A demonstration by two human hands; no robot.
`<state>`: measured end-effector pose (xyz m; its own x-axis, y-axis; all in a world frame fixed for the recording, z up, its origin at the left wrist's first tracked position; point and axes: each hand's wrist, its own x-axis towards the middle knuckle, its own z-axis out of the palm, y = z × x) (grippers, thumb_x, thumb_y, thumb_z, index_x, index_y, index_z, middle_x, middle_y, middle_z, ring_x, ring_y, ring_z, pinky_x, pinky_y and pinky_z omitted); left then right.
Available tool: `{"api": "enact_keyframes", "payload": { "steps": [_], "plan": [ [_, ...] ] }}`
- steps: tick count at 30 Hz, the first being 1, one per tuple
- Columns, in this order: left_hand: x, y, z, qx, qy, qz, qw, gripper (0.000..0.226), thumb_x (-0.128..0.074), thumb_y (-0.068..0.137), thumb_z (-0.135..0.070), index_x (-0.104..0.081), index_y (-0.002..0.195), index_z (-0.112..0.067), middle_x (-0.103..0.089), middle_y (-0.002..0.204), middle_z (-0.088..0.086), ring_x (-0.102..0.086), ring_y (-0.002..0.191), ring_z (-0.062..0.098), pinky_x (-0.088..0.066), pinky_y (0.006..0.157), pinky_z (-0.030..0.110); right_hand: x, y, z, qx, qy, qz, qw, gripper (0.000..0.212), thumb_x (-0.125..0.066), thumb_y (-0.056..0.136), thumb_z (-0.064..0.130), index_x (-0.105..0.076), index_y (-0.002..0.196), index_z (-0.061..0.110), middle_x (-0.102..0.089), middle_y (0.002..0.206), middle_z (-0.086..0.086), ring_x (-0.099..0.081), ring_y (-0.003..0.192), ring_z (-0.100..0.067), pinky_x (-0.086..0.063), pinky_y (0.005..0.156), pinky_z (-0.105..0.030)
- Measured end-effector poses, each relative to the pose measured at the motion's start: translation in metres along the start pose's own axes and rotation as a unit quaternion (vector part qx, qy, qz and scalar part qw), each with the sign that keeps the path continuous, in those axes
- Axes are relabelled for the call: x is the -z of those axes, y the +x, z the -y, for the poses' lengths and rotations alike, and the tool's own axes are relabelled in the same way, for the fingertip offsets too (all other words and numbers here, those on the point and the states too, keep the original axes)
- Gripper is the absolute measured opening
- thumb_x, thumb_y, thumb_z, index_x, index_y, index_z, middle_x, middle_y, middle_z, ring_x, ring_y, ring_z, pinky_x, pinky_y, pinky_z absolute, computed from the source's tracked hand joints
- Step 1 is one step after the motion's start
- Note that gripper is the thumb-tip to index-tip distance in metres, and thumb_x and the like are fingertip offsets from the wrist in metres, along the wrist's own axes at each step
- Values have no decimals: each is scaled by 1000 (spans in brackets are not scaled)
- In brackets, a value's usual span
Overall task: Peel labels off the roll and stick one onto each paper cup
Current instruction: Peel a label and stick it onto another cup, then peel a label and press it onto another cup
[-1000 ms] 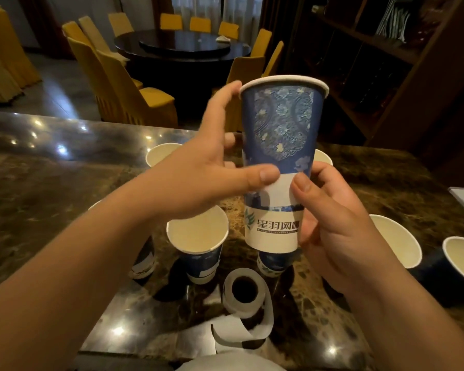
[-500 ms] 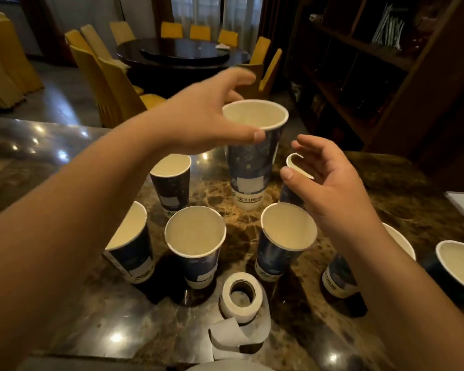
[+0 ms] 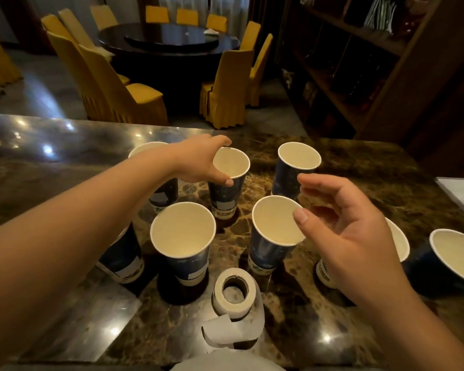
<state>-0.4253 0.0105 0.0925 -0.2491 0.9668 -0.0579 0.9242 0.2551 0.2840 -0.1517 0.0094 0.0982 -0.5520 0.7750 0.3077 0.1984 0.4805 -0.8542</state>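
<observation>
While the head view is taken from above and behind the hands, eight blue paper cups are seen standing upright on a dark marbled countertop [image 3: 65, 167], all open-mouthed with cream interiors.

Left hand [image 3: 198, 163]: reached to the far middle cup [image 3: 229, 183], gripped at the rim, thumb on the near side and fingers over the far side. This cup's base rests on the counter. A white rectangular label and a white band with printed characters are seen low on its blue patterned wall.

Right hand [image 3: 343, 223]: held above the counter, fingers curled loosely and parted, nothing grasped. The thumb tip overlaps the rim of the near right cup [image 3: 272, 236] in the picture; contact cannot be told.

Other cups: far right cup [image 3: 296, 167]; near middle cup [image 3: 184, 242], white label seen low on its wall; near left cup [image 3: 123, 261], partly hidden by the left forearm, label seen; far left cup [image 3: 158, 194], label seen; a cup [image 3: 398, 242] largely hidden behind the right hand; a cup at the right edge [image 3: 456, 255].

Label roll [image 3: 233, 291]: white, standing on its side just in front of the near cups, hollow core towards the camera. A loose strip of backing paper [image 3: 220, 330] is curled beside it at the counter's near edge.
</observation>
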Motion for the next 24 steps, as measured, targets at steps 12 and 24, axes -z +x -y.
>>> {"api": "enact_keyframes", "payload": {
  "steps": [12,24],
  "plan": [
    [-1,-6,-7,12,73,8,997,75,-63,85,-50,-32,147,-22,-39,150,9,-43,132,30,-40,103,39,8,-40,-7,91,-21,-3,996,36,-61,83,36,-63,118,27,-62,124,18,-55,123,-13,-50,93,-24],
    [33,-139,-94,-190,-124,-240,944,41,-54,92,-37,-52,129,-21,-57,122,-10,-52,111,1,-43,92,14,6,-67,-25,94,-37,32,994,33,-60,84,33,-64,115,24,-64,119,15,-60,115,-10,-52,91,-24]
  ]
}}
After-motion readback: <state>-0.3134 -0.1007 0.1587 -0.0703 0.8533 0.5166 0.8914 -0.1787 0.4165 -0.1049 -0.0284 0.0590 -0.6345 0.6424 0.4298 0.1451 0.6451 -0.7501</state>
